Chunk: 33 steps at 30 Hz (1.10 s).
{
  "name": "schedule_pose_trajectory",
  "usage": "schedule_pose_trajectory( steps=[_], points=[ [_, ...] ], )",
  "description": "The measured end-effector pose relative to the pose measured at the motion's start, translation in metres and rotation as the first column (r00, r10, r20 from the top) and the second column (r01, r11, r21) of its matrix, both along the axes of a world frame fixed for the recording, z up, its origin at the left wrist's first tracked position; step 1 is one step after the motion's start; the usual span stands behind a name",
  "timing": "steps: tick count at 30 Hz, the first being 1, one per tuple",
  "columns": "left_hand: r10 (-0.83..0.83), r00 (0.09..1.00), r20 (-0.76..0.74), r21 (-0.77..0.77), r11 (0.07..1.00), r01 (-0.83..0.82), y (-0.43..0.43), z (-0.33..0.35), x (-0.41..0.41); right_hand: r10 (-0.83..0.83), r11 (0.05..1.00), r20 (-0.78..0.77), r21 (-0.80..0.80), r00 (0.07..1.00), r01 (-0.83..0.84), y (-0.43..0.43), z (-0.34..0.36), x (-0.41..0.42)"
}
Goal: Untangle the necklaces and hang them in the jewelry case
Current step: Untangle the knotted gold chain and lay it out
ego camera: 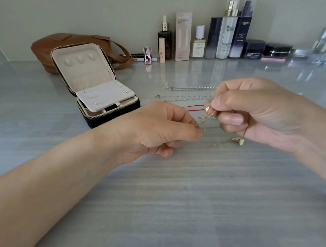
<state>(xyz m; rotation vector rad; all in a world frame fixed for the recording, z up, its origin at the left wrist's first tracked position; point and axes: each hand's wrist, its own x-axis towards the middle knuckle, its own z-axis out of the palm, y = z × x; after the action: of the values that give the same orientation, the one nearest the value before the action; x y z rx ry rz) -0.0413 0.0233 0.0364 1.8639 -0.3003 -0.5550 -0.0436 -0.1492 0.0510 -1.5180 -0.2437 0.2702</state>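
Note:
A thin gold necklace (pixel 205 118) hangs between both hands just above the grey table (pixel 155 197). My left hand (pixel 158 130) pinches its lower end. My right hand (pixel 252 112) pinches its upper end, near the clasp. A pale pendant (pixel 237 140) on the same chain lies on the table under my right hand. Behind the hands lie silver chains (pixel 190 88) in straight lines and a red cord (pixel 192 108). The jewelry case (pixel 96 86) stands open at the left, with a cream lining and three hooks in its lid.
A brown leather bag (pixel 68 42) lies behind the case. Along the back wall stands a row of cosmetic bottles and boxes (pixel 214 37), with dark jars (pixel 255 49) and clear bottles at the far right.

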Motion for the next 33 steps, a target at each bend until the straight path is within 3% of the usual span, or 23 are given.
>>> schedule_pose_trajectory(
  steps=[6,11,15,21,27,33],
  points=[
    [0.024,0.999,0.034,-0.069,0.997,-0.021,0.0041,0.0062,0.0021,0.034,0.985,0.067,-0.169,0.997,-0.023,0.0016,-0.0001,-0.0017],
    [0.127,0.954,0.271,0.036,0.989,-0.142,0.0025,0.0028,0.0013,0.045,0.926,0.255,-0.375,0.966,0.055,0.0029,-0.0044,-0.0025],
    [0.152,0.928,0.340,0.014,0.986,-0.167,0.0004,0.0002,0.0018,0.061,0.916,0.332,-0.393,0.941,0.079,0.0017,-0.0038,-0.0011],
    [0.169,0.937,0.307,-0.006,0.984,-0.176,0.0010,0.0028,0.0031,0.067,0.906,0.242,-0.421,0.968,0.043,-0.0004,-0.0042,0.0004],
    [0.187,0.942,0.278,-0.021,0.982,-0.188,0.0000,0.0039,0.0033,0.024,0.871,0.286,-0.476,0.958,0.121,0.0029,-0.0064,-0.0011],
    [0.150,0.934,0.326,0.028,0.985,-0.168,0.0007,0.0025,0.0022,-0.017,0.968,0.067,-0.249,0.998,0.034,0.0030,-0.0042,-0.0008]
  ],
)
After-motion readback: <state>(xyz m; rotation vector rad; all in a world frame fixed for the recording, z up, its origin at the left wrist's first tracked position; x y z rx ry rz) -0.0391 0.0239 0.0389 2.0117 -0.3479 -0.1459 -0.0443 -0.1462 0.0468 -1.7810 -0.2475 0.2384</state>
